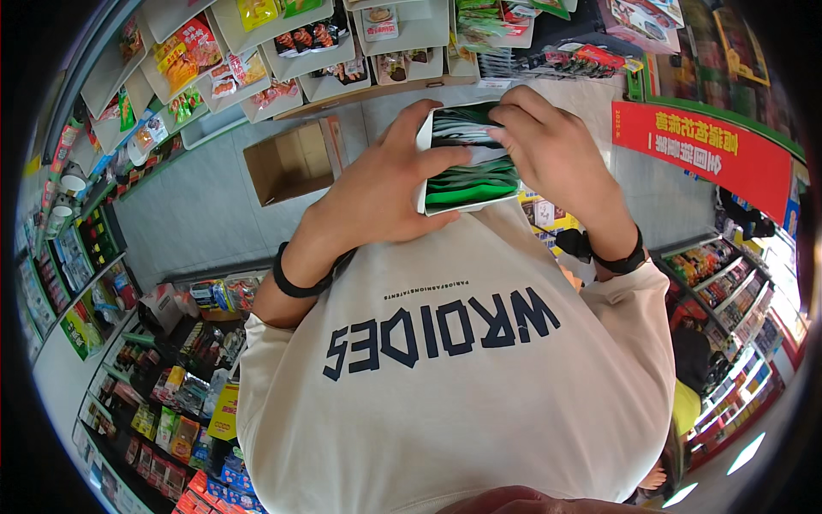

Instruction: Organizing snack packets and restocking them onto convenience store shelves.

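Observation:
An open white box [421,186], full of upright flat packets with green and white edges [472,177], is held in front of my chest. My left hand [392,173] grips the box around its left side, with one digit reaching in over the packets. At the right side, the fingers of my right hand [546,138] dip into the box and pinch at the packets' edges. What the lower fingers of both hands do beneath the box is hidden.
An open cardboard box [289,164] sits on the grey tile floor [186,193] at left. Ahead are shelf bins [308,54] of snack packets. A red banner [703,154] with writing fronts a display at right. Behind me stand stocked racks [173,385] and part of another person [687,405].

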